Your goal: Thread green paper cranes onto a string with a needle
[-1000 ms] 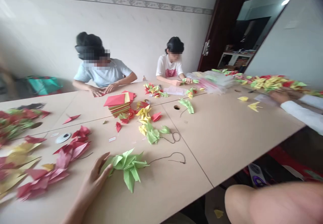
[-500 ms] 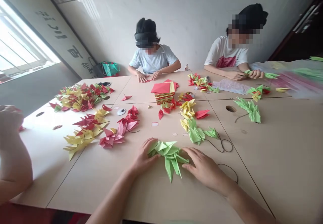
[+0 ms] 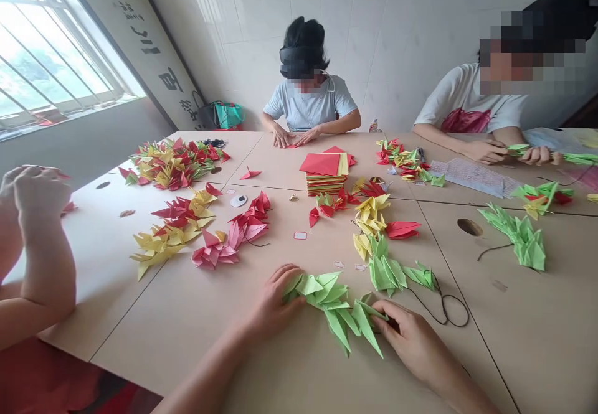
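A bunch of light green folded paper cranes [image 3: 329, 299] lies on the table close in front of me. My left hand [image 3: 281, 302] is closed around its left end, thumb on the near side. At the other end, my right hand [image 3: 411, 336] pinches a single green paper crane [image 3: 365, 322] between thumb and fingers. That crane sits slightly apart from the rest, its points hanging toward me. A dark cord [image 3: 446, 308] loops on the table beyond my right hand, leading from another green, yellow and red crane strand [image 3: 385, 264].
Red and yellow strands [image 3: 170, 239] and a pink strand [image 3: 219, 249] lie left, before a crane pile [image 3: 170, 162]. A stack of paper squares [image 3: 326, 180] stands mid-table. Two people [image 3: 311, 96] work opposite; another person's forearms [image 3: 47, 258] rest at left.
The view has swung left, so the scene sits further right. My right hand has drawn the end crane a little away from the bunch; my left hand keeps its hold.
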Action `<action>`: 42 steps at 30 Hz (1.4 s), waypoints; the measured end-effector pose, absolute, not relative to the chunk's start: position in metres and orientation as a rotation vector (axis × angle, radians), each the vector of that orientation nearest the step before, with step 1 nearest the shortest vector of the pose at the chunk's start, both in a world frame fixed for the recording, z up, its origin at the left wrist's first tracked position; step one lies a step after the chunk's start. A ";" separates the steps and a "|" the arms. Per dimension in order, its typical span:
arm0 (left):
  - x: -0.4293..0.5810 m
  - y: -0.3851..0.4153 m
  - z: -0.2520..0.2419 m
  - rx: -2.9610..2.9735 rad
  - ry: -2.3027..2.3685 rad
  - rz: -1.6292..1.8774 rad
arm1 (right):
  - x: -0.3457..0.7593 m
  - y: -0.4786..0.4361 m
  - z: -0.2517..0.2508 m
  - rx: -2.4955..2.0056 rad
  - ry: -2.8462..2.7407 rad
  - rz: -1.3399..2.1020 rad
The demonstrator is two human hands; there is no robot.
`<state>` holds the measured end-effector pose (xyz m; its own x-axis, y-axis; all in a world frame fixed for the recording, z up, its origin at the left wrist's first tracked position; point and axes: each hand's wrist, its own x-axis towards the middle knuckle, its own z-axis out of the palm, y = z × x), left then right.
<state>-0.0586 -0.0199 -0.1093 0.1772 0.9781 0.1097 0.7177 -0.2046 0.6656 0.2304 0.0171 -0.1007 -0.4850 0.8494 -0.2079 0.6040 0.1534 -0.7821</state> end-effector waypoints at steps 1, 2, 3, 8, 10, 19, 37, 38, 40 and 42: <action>-0.057 -0.021 -0.108 1.997 1.588 0.720 | 0.232 0.018 -0.102 -1.405 -2.140 1.250; -0.054 -0.022 -0.106 2.008 1.583 0.697 | 0.233 0.019 -0.104 -1.396 -2.129 1.258; -0.051 -0.023 -0.103 2.024 1.577 0.659 | 0.234 0.019 -0.105 -1.383 -2.118 1.260; -0.034 -0.014 -0.094 2.134 1.518 0.415 | 0.230 0.019 -0.107 -1.378 -2.061 1.353; -0.030 -0.006 -0.094 2.131 1.511 0.436 | 0.229 0.019 -0.106 -1.401 -1.978 1.486; -0.029 0.000 -0.091 1.958 1.632 0.579 | 0.224 0.014 -0.101 -1.325 -1.466 1.971; -0.039 0.000 -0.100 1.832 1.748 0.653 | 0.224 0.024 -0.107 -1.266 -1.284 1.978; -0.039 0.000 -0.100 1.844 1.752 0.652 | 0.224 0.024 -0.108 -1.275 -1.295 1.965; -0.042 -0.001 -0.098 1.881 1.744 0.646 | 0.224 0.024 -0.108 -1.295 -1.327 1.935; -0.050 0.000 -0.095 1.929 1.740 0.640 | 0.223 0.024 -0.107 -1.308 -1.366 1.915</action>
<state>-0.0497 -0.0001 -0.0953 0.0906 0.9953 0.0342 0.7802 -0.0923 0.6187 0.2234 0.0245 -0.1071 -0.4518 0.7783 -0.4360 0.1593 -0.4105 -0.8978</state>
